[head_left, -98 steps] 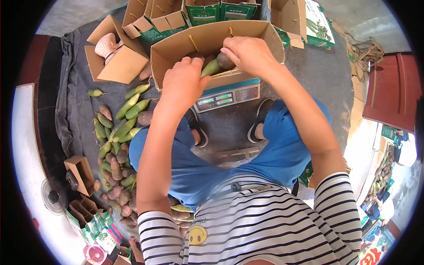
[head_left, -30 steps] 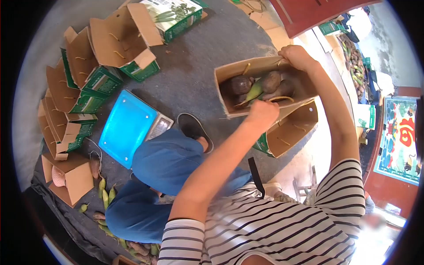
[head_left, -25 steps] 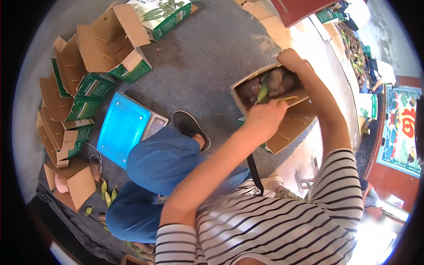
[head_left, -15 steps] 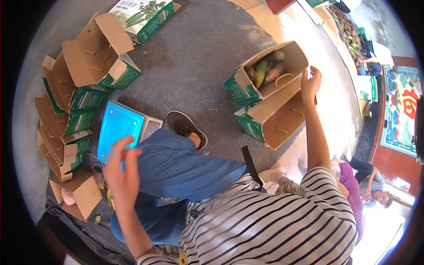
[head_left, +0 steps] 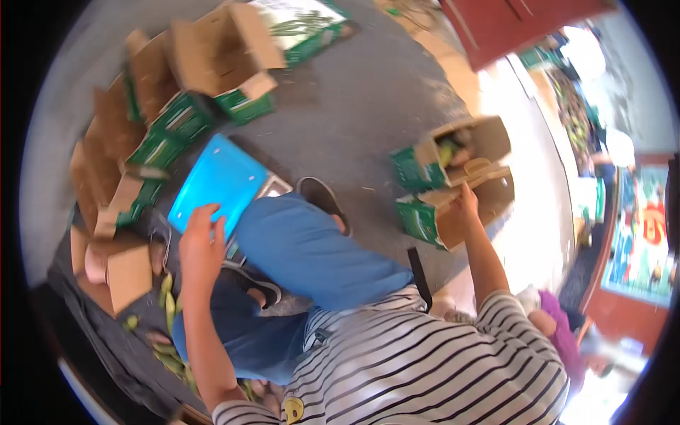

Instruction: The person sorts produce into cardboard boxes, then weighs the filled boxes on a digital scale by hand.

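Observation:
My left hand (head_left: 204, 241) is raised with its fingers apart and nothing in it, at the near edge of the blue pan of a weighing scale (head_left: 223, 177). My right hand (head_left: 465, 204) is over the opening of a green-and-brown carton (head_left: 423, 223) that shows no produce inside. Blur hides whether those fingers grip the cardboard. Right behind that carton stands a second carton (head_left: 416, 168), holding green and reddish produce (head_left: 453, 150) that looks like root vegetables.
Open cartons (head_left: 177, 120) line the left wall, with a printed green-and-white box (head_left: 301, 25) beyond them. A smaller carton (head_left: 129, 280) and loose green vegetables (head_left: 168, 301) lie at lower left. A red panel (head_left: 517, 25) juts in at top right. People are at right.
My right hand has come down and left from the filled carton's side to the other carton. My left hand stays open near the scale. The whole view has shifted and turned.

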Demonstrator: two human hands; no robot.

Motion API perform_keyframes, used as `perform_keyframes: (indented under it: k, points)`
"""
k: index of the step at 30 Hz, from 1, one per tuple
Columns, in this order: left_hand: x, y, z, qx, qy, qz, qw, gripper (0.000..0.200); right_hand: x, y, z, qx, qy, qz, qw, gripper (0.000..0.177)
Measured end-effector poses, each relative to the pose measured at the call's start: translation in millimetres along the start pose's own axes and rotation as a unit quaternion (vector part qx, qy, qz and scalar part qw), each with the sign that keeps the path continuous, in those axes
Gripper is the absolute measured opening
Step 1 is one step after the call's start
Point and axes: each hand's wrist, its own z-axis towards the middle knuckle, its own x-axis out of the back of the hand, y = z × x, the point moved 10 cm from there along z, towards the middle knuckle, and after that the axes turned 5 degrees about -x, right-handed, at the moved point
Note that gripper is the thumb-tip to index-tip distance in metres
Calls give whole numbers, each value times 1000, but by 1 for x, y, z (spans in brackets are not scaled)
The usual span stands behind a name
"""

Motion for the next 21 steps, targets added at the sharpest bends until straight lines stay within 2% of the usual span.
perform_keyframes:
  k: [1, 2, 3, 5, 6, 7, 8, 9, 10, 12, 13, 15, 16, 17, 19, 21]
  points:
    - [9, -10, -11, 14, 24, -1, 1000, 21, -22, -1, -2, -5, -32, -12, 999, 31]
    - [5, -3, -2, -7, 2, 34, 999, 22, -17, 7, 0, -20, -31, -15, 999, 27]
    - [-3, 7, 11, -23, -23, 67, 997, 23, 0, 19, 4, -43, -8, -8, 999, 24]
    - [-5, -5, 13, 18, -34, 80, 996, 22, 33, 27, 9, -63, 34, 0, 997, 20]
    - [-3, -10, 13, 33, -34, 86, 995, 22, 59, 29, 33, -55, 4, -71, 996, 25]
    - [-2, -15, 11, 45, -38, 91, 994, 22, 57, 19, 9, -65, 47, 30, 996, 26]
    - [4, -19, 9, 59, -33, 95, 993, 23, 110, 37, 71, -57, 21, 8, 998, 29]
    - [10, -20, 8, 66, -27, 100, 992, 23, 101, -22, 14, 62, -12, 22, 998, 29]
    - [15, -21, 7, 71, -22, 102, 992, 24, 131, -31, 31, 13, 33, 44, 998, 31]
    - [32, -21, 4, 72, 17, 105, 992, 23, 173, -90, -3, 86, 218, 22, 972, 30]
    - [39, -23, 2, 73, 35, 105, 991, 22, 188, -120, -30, 112, 311, 2, 944, 29]
    - [35, -21, -1, 63, 24, 118, 991, 20, 188, -189, -59, 225, 344, -114, 904, 32]
    - [33, -19, -2, 56, 19, 124, 990, 19, 173, -226, -92, 351, 363, -177, 845, 35]
    - [27, -19, -3, 52, 0, 135, 989, 19, 143, -253, -138, 470, 373, -233, 765, 38]
    - [10, -19, -5, 44, -40, 154, 986, 18, 72, -289, -226, 600, 309, -165, 719, 40]
    - [0, -20, -7, 39, -55, 158, 985, 20, 4, -318, -289, 662, 241, -154, 693, 39]
